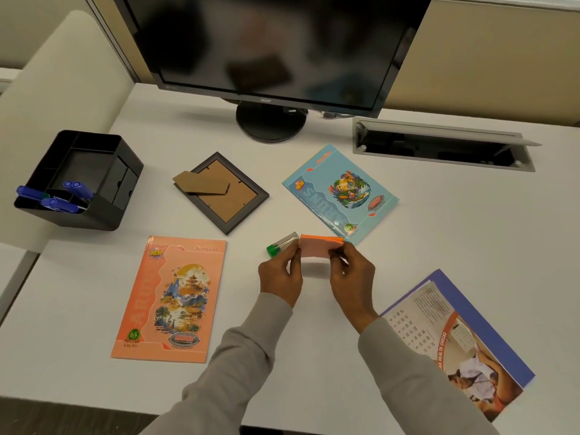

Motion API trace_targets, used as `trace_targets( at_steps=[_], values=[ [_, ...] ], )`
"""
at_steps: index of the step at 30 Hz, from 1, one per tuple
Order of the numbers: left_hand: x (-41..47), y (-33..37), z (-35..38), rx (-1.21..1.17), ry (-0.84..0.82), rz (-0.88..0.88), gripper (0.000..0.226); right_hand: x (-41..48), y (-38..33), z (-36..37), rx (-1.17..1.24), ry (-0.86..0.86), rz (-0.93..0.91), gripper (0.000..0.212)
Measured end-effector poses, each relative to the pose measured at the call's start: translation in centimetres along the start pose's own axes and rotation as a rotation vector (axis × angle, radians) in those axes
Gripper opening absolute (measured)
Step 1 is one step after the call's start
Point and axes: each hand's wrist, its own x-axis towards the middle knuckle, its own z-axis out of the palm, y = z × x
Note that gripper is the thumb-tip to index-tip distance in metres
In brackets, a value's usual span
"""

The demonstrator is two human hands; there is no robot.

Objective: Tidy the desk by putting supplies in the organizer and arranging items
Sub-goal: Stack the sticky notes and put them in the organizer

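I've got left hand (279,274) and right hand (353,274) each pinching an end of the sticky pad (317,248), fingers curled on it; pad runs left-right, well right of the organizer (103,215), left hand nearer it

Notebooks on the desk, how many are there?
2. The orange notebook lies at the near left; the blue notebook lies right of the picture frame. The booklet at the near right is not counted.
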Motion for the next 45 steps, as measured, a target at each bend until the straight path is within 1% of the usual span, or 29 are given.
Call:
trace_targets(
  at_steps=[4,8,11,16,21,23,25,28,31,36,39,42,45],
  values=[
    [2.3,0.5,-2.1,-0.052,0.124,0.106,0.027,1.7,-2.9,0.4,0.088,-0.006,-0.084,0.026],
    [5.0,0.8,-4.7,-0.062,0.197,0.149,0.027,3.8,-6.4,1.2,0.124,-0.044,-0.192,0.029],
    [6.9,0.5,-6.8,-0.051,0.244,0.174,0.028,5.4,-8.7,2.2,0.142,-0.082,-0.235,0.025],
    [9.2,-1.1,-9.9,-0.043,0.310,0.144,0.029,7.2,-11.6,5.6,0.168,-0.135,-0.282,0.020],
    [10.0,-4.6,-11.8,-0.062,0.327,0.056,0.029,7.5,-11.8,10.0,0.126,-0.255,-0.283,0.022],
    [10.4,-6.1,-12.6,-0.038,0.320,0.046,0.028,7.6,-11.9,11.6,0.121,-0.294,-0.266,0.023],
    [11.0,-7.5,-13.5,0.009,0.295,0.014,0.031,7.8,-12.3,13.0,0.119,-0.311,-0.250,0.025],
    [12.3,-9.5,-15.0,0.152,0.257,-0.108,0.036,8.2,-13.1,15.0,0.108,-0.312,-0.230,0.027],
    [13.5,-11.5,-16.0,0.231,0.223,-0.228,0.038,8.7,-14.4,16.9,0.111,-0.321,-0.243,0.027],
    [15.2,-13.7,-16.4,0.306,0.121,-0.322,0.042,9.8,-17.3,20.5,0.124,-0.279,-0.295,0.025],
    [15.7,-14.4,-16.4,0.325,0.077,-0.343,0.045,10.7,-19.4,22.7,0.146,-0.266,-0.329,0.024],
    [15.6,-14.9,-16.1,0.398,0.025,-0.314,0.047,11.9,-21.4,25.0,0.159,-0.269,-0.359,0.025],
    [15.6,-14.8,-16.1,0.418,0.042,-0.305,0.047,13.1,-23.5,27.3,0.164,-0.252,-0.411,0.025]
  ],
)
